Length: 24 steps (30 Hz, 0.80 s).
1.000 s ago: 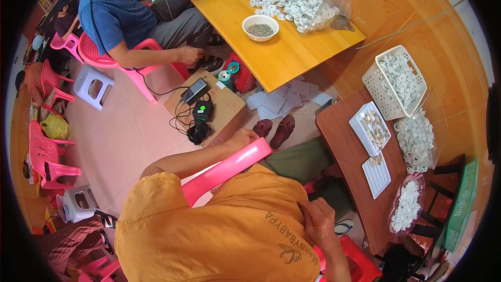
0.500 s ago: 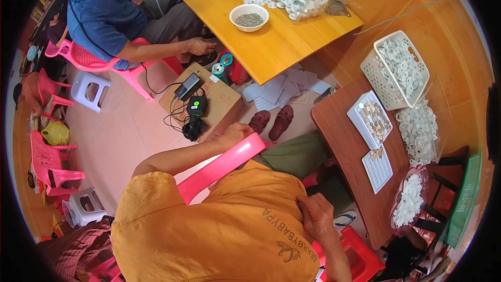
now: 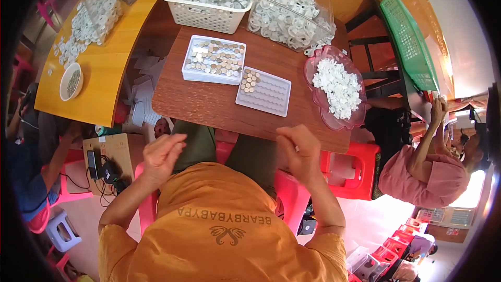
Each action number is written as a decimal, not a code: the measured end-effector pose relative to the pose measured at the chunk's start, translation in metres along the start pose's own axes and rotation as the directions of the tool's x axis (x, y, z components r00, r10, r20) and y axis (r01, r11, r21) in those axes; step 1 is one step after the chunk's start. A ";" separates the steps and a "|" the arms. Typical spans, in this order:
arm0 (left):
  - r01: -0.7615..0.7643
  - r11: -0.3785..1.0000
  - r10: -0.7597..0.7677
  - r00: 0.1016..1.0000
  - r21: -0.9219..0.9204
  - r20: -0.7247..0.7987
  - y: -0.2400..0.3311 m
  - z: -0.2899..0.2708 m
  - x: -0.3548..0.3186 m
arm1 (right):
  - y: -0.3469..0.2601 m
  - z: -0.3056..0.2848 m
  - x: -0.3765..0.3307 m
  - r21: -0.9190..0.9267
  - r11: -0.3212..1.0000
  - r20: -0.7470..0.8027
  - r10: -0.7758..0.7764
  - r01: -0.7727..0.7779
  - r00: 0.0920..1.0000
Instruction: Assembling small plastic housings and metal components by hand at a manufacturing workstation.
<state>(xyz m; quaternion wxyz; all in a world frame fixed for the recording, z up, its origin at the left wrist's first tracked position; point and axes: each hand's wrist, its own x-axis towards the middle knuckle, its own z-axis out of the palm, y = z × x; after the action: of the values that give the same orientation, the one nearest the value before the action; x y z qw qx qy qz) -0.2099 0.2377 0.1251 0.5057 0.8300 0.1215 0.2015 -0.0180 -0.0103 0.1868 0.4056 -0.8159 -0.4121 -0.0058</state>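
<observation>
Both my hands are raised in front of my body, short of the brown table's near edge. My left hand (image 3: 164,157) has its fingers curled in against the thumb, with nothing visible in it. Likewise closed, my right hand (image 3: 301,152) is bent at the fingers and shows no object. Closest ahead on the brown table (image 3: 209,108) lies a white ridged tray (image 3: 271,94) with several small round metallic discs (image 3: 249,80) at its left end. Beside it, a stack of white trays (image 3: 211,77) bears many similar discs (image 3: 216,58).
A white basket (image 3: 206,20) and a clear bin (image 3: 292,18) hold whitish ring-shaped pieces. White bits (image 3: 338,89) fill a pink dish (image 3: 313,65). A yellow table (image 3: 112,86) with a white bowl (image 3: 66,92) stands left. A person (image 3: 425,172) sits right, near a green basket (image 3: 409,39).
My view and body have turned right to face the brown table. My left hand has left the pink chair arm, my right hand has come away from my shirt, and both are now raised.
</observation>
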 end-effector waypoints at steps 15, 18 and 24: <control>-0.194 0.981 0.195 0.981 0.028 -0.005 0.037 0.069 0.095 | 0.056 0.060 0.077 -0.314 0.926 0.028 -0.210 0.208 0.977; -0.171 0.985 0.171 0.985 0.001 -0.017 0.033 0.070 0.097 | 0.057 0.066 0.078 -0.360 0.894 0.068 -0.260 0.267 0.963; -0.099 0.992 0.097 0.995 -0.074 -0.027 0.029 0.069 0.099 | 0.061 0.061 0.075 -0.304 0.914 0.074 -0.258 0.268 0.963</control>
<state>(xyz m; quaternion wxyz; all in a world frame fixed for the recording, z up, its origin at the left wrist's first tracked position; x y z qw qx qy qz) -0.0901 0.2104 0.1435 0.5244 0.8130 0.0788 0.2403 0.0530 0.0609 0.1316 0.2605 -0.8068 -0.5184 -0.1119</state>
